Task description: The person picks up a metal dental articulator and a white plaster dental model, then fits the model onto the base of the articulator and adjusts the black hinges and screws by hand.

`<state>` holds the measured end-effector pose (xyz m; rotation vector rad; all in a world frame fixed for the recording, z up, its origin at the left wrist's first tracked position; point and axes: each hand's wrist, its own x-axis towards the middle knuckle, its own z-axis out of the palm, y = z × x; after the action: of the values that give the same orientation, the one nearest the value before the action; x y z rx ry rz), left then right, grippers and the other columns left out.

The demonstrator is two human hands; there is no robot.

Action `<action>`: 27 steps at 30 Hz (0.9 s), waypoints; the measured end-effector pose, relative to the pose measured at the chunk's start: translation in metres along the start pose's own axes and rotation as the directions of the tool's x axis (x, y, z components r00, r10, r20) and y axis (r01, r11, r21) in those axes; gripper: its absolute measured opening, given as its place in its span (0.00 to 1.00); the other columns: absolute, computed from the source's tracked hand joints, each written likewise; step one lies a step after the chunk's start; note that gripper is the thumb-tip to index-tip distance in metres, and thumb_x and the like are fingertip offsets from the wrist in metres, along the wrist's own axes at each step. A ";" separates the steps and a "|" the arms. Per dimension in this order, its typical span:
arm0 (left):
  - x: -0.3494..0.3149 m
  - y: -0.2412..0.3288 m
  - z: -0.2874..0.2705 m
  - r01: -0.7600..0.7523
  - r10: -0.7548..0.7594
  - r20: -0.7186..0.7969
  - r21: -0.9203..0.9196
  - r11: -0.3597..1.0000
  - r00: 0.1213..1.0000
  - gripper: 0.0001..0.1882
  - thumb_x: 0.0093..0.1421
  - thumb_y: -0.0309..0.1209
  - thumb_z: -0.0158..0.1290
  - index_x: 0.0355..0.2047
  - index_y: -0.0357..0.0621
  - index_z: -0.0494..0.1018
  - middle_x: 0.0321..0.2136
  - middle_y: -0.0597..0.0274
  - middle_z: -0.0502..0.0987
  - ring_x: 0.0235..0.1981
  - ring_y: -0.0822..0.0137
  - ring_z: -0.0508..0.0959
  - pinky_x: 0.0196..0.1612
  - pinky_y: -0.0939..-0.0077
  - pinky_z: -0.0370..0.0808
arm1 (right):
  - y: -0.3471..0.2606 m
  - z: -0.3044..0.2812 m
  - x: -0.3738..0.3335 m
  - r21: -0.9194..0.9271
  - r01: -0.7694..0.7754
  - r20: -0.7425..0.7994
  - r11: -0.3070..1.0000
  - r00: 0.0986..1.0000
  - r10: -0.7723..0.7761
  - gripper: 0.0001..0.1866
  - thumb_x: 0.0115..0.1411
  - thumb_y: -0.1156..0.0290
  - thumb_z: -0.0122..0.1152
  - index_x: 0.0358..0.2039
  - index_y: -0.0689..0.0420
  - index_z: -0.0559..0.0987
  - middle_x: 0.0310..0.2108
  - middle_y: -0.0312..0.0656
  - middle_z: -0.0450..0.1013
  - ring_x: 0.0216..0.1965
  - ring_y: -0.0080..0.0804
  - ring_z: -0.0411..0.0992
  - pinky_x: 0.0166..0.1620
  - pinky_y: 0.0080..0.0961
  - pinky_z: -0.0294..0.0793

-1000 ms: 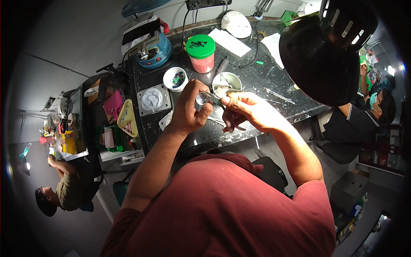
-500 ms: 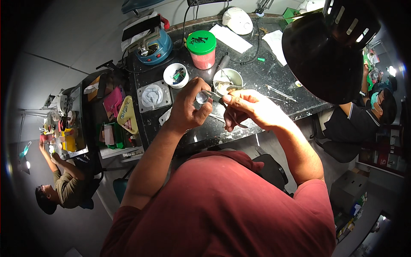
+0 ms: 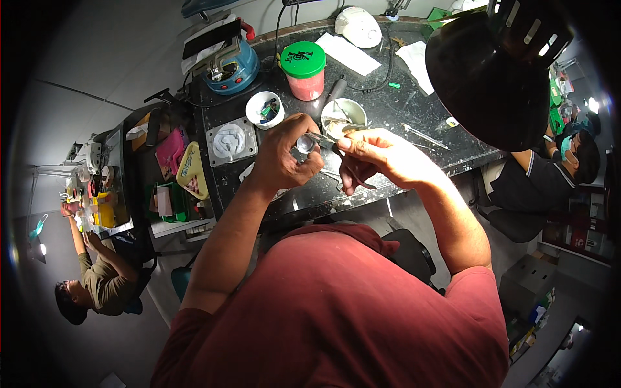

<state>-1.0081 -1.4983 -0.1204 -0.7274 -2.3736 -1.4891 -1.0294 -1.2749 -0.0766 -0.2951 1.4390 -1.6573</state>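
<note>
My left hand (image 3: 279,154) is raised over the front of the black bench, its fingers curled around a small round, clear, shiny piece (image 3: 305,143). Close by on the right, my right hand (image 3: 383,155) pinches a slim metal tool (image 3: 321,138) between thumb and forefinger. The tool's tip reaches to the upper edge of the round piece. My right fingers hide most of the tool's back part, so its exact kind cannot be made out. Just behind the hands stands a white bowl (image 3: 352,111) with thin tools in it.
A green-lidded tub (image 3: 304,68), a small white cup (image 3: 264,110) with bits inside and a square plate (image 3: 213,147) holding white material stand on the bench (image 3: 414,107). A blue machine (image 3: 240,74) sits behind. A black lamp shade (image 3: 485,84) hangs at right. Two people sit at either side.
Both hands stay close together, the tool still at the round piece. The view has shifted slightly. At far left, the other person's arm and hand have moved a little.
</note>
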 end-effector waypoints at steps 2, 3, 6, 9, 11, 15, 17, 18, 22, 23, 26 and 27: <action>0.001 0.001 0.000 -0.006 0.006 -0.004 0.008 1.000 1.000 0.09 0.45 0.26 0.53 0.27 0.39 0.66 0.21 0.56 0.67 0.23 0.57 0.71 0.30 0.67 0.70 | 0.000 -0.002 0.001 -0.030 -0.015 0.000 0.999 1.000 0.015 0.22 0.68 0.50 0.52 0.26 0.56 0.72 0.20 0.39 0.71 0.25 0.29 0.76 0.30 0.24 0.73; 0.001 0.001 0.000 -0.004 0.004 0.000 0.009 1.000 1.000 0.09 0.45 0.26 0.53 0.27 0.39 0.66 0.21 0.55 0.67 0.23 0.57 0.71 0.30 0.67 0.70 | 0.000 -0.004 0.001 -0.028 -0.016 0.000 0.999 1.000 0.016 0.22 0.68 0.50 0.52 0.26 0.56 0.72 0.20 0.39 0.71 0.25 0.29 0.76 0.30 0.24 0.73; 0.002 0.001 -0.001 0.000 0.000 0.005 0.008 1.000 1.000 0.09 0.44 0.26 0.53 0.27 0.39 0.66 0.21 0.55 0.68 0.22 0.57 0.71 0.29 0.67 0.70 | 0.000 -0.006 0.000 -0.089 -0.028 -0.012 0.996 1.000 0.027 0.22 0.68 0.50 0.53 0.25 0.56 0.72 0.20 0.39 0.72 0.24 0.29 0.75 0.31 0.25 0.74; 0.003 0.003 -0.001 0.019 -0.019 0.005 -0.008 1.000 1.000 0.10 0.44 0.26 0.53 0.27 0.39 0.66 0.21 0.55 0.68 0.22 0.56 0.71 0.29 0.67 0.70 | 0.001 -0.005 0.001 0.004 0.003 0.030 1.000 1.000 -0.003 0.22 0.69 0.52 0.52 0.24 0.55 0.70 0.21 0.38 0.74 0.23 0.23 0.72 0.31 0.22 0.72; 0.003 0.003 -0.001 0.036 -0.036 0.006 -0.023 0.999 0.999 0.10 0.44 0.26 0.53 0.27 0.39 0.66 0.21 0.54 0.67 0.22 0.56 0.71 0.29 0.67 0.70 | -0.001 -0.002 0.000 -0.056 0.018 -0.004 0.998 1.000 -0.018 0.23 0.69 0.52 0.52 0.23 0.55 0.70 0.20 0.38 0.73 0.23 0.24 0.73 0.28 0.22 0.70; 0.004 -0.001 -0.002 -0.033 0.033 0.014 0.018 0.999 0.999 0.10 0.43 0.26 0.53 0.27 0.39 0.66 0.21 0.54 0.66 0.22 0.57 0.71 0.28 0.67 0.70 | -0.005 0.001 -0.001 -0.078 -0.031 -0.044 0.996 0.999 0.027 0.23 0.69 0.52 0.52 0.23 0.55 0.69 0.19 0.37 0.71 0.23 0.25 0.74 0.29 0.23 0.71; 0.004 0.000 -0.003 -0.062 0.062 0.013 0.022 0.998 0.998 0.11 0.43 0.26 0.53 0.27 0.38 0.66 0.20 0.54 0.66 0.22 0.57 0.70 0.29 0.67 0.70 | -0.004 -0.003 0.001 -0.119 0.024 0.019 0.993 1.000 -0.022 0.23 0.69 0.52 0.52 0.23 0.55 0.69 0.18 0.37 0.71 0.24 0.26 0.74 0.29 0.24 0.71; 0.005 0.001 -0.004 -0.035 0.035 0.022 0.007 0.999 0.999 0.10 0.43 0.27 0.53 0.27 0.38 0.66 0.20 0.54 0.66 0.21 0.57 0.70 0.28 0.67 0.70 | -0.003 -0.003 0.001 -0.117 0.023 0.017 0.993 1.000 -0.021 0.23 0.69 0.52 0.52 0.23 0.55 0.69 0.18 0.37 0.71 0.24 0.26 0.74 0.29 0.24 0.71; 0.004 -0.001 -0.006 0.032 -0.031 0.067 -0.024 0.999 0.997 0.10 0.43 0.26 0.53 0.26 0.38 0.66 0.20 0.54 0.65 0.21 0.57 0.68 0.28 0.68 0.68 | 0.000 -0.004 0.002 -0.031 0.035 0.028 0.999 0.999 -0.034 0.23 0.69 0.52 0.52 0.23 0.56 0.69 0.19 0.36 0.70 0.23 0.26 0.74 0.29 0.24 0.73; 0.005 -0.001 -0.006 0.033 -0.031 0.067 -0.024 0.999 0.997 0.10 0.43 0.26 0.53 0.26 0.38 0.66 0.20 0.54 0.65 0.21 0.57 0.68 0.28 0.68 0.68 | 0.000 -0.004 0.002 -0.008 0.036 0.034 0.999 0.999 -0.036 0.23 0.69 0.52 0.52 0.23 0.56 0.69 0.19 0.36 0.70 0.23 0.26 0.74 0.29 0.24 0.74; 0.005 0.000 -0.006 0.028 -0.024 0.069 -0.054 0.998 0.997 0.10 0.43 0.26 0.52 0.26 0.38 0.66 0.20 0.54 0.64 0.21 0.58 0.68 0.27 0.68 0.67 | -0.001 -0.001 0.002 -0.026 0.007 0.007 1.000 1.000 -0.007 0.23 0.69 0.52 0.52 0.24 0.56 0.69 0.19 0.36 0.70 0.23 0.25 0.74 0.29 0.24 0.75; 0.005 -0.001 -0.006 0.041 -0.037 0.068 -0.062 0.997 0.997 0.10 0.43 0.26 0.52 0.26 0.38 0.66 0.20 0.54 0.64 0.21 0.58 0.68 0.28 0.68 0.67 | -0.001 0.000 0.002 -0.025 0.007 0.007 1.000 1.000 -0.007 0.23 0.69 0.52 0.52 0.24 0.56 0.69 0.19 0.36 0.70 0.23 0.25 0.74 0.29 0.24 0.75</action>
<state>-1.0128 -1.5023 -0.1163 -0.7605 -2.4125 -1.5862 -1.0309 -1.2765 -0.0759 -0.3204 1.4560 -1.6434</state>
